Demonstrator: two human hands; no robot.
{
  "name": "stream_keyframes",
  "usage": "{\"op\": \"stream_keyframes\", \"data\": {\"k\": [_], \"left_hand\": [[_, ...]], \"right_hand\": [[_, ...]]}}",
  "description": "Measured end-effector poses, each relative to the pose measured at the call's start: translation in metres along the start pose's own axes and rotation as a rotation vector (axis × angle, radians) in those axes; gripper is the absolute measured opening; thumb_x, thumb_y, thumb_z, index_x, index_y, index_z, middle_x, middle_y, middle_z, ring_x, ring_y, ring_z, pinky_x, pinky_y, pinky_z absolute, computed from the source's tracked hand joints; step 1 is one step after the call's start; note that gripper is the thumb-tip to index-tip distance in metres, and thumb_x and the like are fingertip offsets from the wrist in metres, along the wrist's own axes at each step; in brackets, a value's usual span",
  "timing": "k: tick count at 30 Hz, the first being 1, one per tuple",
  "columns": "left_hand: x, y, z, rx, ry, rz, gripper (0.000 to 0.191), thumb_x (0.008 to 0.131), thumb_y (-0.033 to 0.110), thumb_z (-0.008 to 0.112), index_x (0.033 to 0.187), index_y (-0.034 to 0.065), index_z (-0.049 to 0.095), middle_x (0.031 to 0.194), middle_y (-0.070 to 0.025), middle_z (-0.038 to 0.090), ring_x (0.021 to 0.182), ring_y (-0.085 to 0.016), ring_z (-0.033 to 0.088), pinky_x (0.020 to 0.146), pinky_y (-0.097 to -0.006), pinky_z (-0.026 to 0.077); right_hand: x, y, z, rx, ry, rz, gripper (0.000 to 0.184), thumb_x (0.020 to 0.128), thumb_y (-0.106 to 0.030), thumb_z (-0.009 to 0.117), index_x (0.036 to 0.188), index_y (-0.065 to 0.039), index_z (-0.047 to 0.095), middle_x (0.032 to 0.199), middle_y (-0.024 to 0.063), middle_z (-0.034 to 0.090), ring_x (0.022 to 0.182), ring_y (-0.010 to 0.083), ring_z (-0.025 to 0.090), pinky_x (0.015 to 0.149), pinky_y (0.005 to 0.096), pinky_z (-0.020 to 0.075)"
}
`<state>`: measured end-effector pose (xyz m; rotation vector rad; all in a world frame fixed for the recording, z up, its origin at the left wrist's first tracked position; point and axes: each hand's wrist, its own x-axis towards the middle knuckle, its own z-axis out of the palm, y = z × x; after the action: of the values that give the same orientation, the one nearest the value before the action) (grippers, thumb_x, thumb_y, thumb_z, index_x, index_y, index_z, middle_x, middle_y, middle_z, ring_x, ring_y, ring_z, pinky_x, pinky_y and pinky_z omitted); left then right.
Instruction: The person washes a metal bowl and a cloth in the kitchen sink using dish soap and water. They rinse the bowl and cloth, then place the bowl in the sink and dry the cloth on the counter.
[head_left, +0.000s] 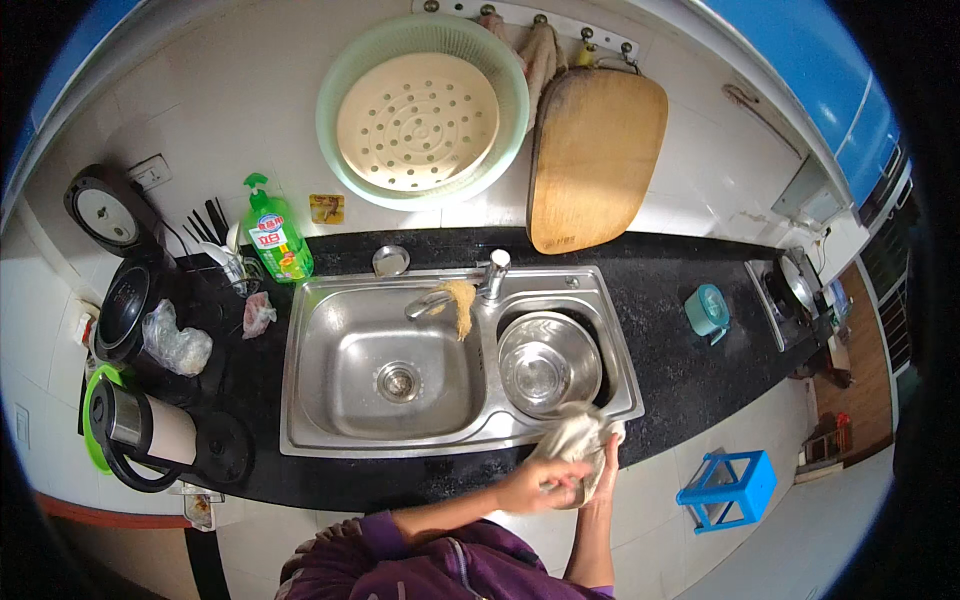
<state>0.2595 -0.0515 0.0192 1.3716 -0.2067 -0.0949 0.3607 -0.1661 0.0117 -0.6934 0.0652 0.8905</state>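
A pale, crumpled cloth (574, 442) hangs over the front edge of the sink, blurred by motion. My right hand (606, 476) grips it from the right, fingers pointing up along its side. Across the front of the cloth lies my left hand (541, 484), its fingers bent and blurred; whether they pinch the fabric is unclear. Just beyond the cloth, a stainless steel pot (550, 364) sits in the small right basin. The larger left basin (337, 405) has a drain strainer (398, 382) in its floor. Over the faucet (495, 274) spout drapes a yellowish mesh cloth (459, 304).
Left on the black counter (337, 484) stand an electric kettle (150, 427), a plastic bag (178, 341) and a green dish-soap bottle (276, 236). A plastic basin (330, 135) and a wooden cutting board (600, 161) hang on the wall. Right are a teal container (706, 309) and a blue stool (739, 487).
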Motion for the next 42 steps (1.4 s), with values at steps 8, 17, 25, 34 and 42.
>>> {"op": "stream_keyframes", "data": {"k": [8,17,25,34,42], "left_hand": [[0.020,0.002,-0.032,-1.394,-0.166,0.116,0.066,0.082,0.059,0.021,0.135,0.0215,0.010,0.140,-0.0071,0.014,0.128,-0.027,0.015,0.102,-0.0437,0.019],[-0.076,-0.074,-0.062,-0.870,-0.010,-0.213,0.062,0.085,0.036,0.044,0.135,0.0137,0.014,0.137,-0.0079,0.022,0.123,-0.024,0.029,0.097,-0.0419,0.027],[-0.178,-0.032,-0.071,-0.765,0.326,-0.033,0.059,0.085,0.032,0.044,0.132,0.0062,0.019,0.133,-0.0140,0.029,0.117,-0.028,0.038,0.092,-0.0367,0.034],[-0.277,-0.004,-0.040,-0.723,0.769,0.051,0.060,0.084,0.037,0.047,0.130,0.0059,0.026,0.131,-0.0123,0.034,0.117,-0.026,0.038,0.094,-0.0374,0.032],[-0.519,-0.012,-0.027,-0.607,1.873,0.077,0.042,0.082,0.033,0.051,0.113,0.0062,0.043,0.115,-0.0134,0.047,0.099,-0.027,0.052,0.086,-0.0410,0.040]], "right_hand": [[0.009,0.026,0.009,0.295,-0.135,0.000,0.055,0.086,-0.049,0.034,0.121,-0.007,0.040,0.112,0.0096,0.051,0.098,0.0230,0.052,0.083,0.0330,0.0442],[-0.042,-0.084,0.001,-0.602,0.622,-0.945,0.044,0.086,-0.037,0.040,0.112,-0.002,0.046,0.111,0.0109,0.049,0.097,0.0231,0.049,0.084,0.0333,0.0407],[0.042,-0.106,-0.039,-1.795,0.647,-0.957,0.043,0.087,-0.036,0.037,0.118,-0.006,0.036,0.117,0.0079,0.038,0.104,0.0224,0.041,0.088,0.0354,0.0369],[0.140,-0.043,-0.064,-2.197,0.373,-0.620,0.044,0.088,-0.036,0.033,0.124,-0.011,0.025,0.125,0.0044,0.026,0.112,0.0215,0.031,0.092,0.0377,0.0326],[0.142,-0.024,-0.070,-2.447,0.430,-0.341,0.047,0.090,-0.036,0.030,0.129,-0.015,0.014,0.132,0.0014,0.015,0.119,0.0208,0.023,0.096,0.0397,0.0288]]}}
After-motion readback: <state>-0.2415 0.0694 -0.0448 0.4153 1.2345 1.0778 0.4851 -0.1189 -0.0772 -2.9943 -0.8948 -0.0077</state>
